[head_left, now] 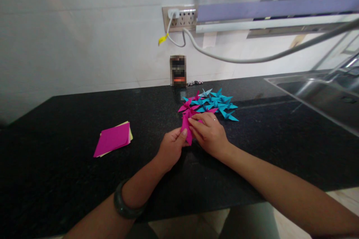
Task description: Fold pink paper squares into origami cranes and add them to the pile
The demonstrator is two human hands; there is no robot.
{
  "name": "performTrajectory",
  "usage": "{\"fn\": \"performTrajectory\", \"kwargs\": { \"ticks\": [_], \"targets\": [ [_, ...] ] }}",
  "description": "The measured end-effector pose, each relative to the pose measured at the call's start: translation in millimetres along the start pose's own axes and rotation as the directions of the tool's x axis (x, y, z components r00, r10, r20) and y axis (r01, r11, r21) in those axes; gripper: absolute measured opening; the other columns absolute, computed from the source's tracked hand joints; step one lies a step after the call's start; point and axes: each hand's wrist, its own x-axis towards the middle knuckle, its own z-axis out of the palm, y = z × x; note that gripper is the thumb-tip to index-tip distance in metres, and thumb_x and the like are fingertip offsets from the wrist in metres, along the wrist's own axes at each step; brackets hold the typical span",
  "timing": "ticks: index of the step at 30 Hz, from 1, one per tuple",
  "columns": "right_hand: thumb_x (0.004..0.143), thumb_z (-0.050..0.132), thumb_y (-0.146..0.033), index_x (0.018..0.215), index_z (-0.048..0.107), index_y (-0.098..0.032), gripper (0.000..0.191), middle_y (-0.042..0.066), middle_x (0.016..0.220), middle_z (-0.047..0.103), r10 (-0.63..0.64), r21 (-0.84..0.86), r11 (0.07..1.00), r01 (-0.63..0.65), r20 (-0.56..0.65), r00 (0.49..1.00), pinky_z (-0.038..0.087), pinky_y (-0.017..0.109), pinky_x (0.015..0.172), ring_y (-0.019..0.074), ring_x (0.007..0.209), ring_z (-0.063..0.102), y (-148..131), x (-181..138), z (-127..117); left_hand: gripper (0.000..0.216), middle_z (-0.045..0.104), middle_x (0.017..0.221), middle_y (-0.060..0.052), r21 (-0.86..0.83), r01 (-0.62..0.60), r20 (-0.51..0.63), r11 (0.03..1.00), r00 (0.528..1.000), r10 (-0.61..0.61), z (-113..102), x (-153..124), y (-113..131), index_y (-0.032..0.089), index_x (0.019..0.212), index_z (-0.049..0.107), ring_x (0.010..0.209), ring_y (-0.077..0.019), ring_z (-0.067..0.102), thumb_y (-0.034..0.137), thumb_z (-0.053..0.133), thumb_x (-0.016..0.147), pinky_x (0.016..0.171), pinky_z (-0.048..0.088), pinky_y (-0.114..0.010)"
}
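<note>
Between my two hands is a partly folded piece of magenta origami paper (pixel 186 129), just above the dark countertop. My left hand (pixel 171 145) pinches its lower left part, thumb on top. From the right, my right hand (pixel 210 132) has its fingertips closed on the upper part and covers some of it. Just beyond my hands lies a cluster of folded paper cranes: blue cranes (pixel 215 104) to the right, magenta cranes (pixel 187 106) to the left, and a pale blue crane (pixel 206 92) at the back.
A stack of square paper (pixel 113 139), magenta on top, lies on the black countertop (pixel 70 119) at left. A phone-like blurred object (pixel 178 71) leans on the wall. A sink (pixel 331 97) is at right. A cable (pixel 238 59) runs from the wall socket (pixel 182 18).
</note>
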Motion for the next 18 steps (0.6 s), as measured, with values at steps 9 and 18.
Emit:
{"fn": "performTrajectory", "kwargs": {
  "ticks": [9,18],
  "targets": [
    [0.082,0.051,-0.020,0.100,0.064,-0.015,0.022,0.011,0.096,0.062,0.013,-0.011,1.000,-0.013,-0.020,1.000,0.047,0.035,0.076,0.0214,0.091,0.052,-0.3,-0.7,1.5,0.028,0.063,0.073,-0.002,0.026,-0.003,0.009,1.000,1.000,0.003,-0.9,0.0,0.3,0.014,0.086,0.065,0.070,-0.0139,0.056,0.040,0.057,0.077,0.072,0.048,-0.030],
    [0.083,0.050,-0.019,0.094,0.064,-0.017,0.018,0.010,0.095,0.062,0.055,0.034,0.998,-0.055,-0.001,0.999,0.046,0.035,0.078,0.0210,0.091,0.052,-2.4,-0.1,1.0,0.029,0.059,0.070,-0.001,0.040,-0.009,0.016,0.999,1.000,0.008,-0.5,0.2,-0.2,0.014,0.084,0.064,0.067,-0.0128,0.054,0.041,0.056,0.077,0.070,0.047,-0.028]
  ]
}}
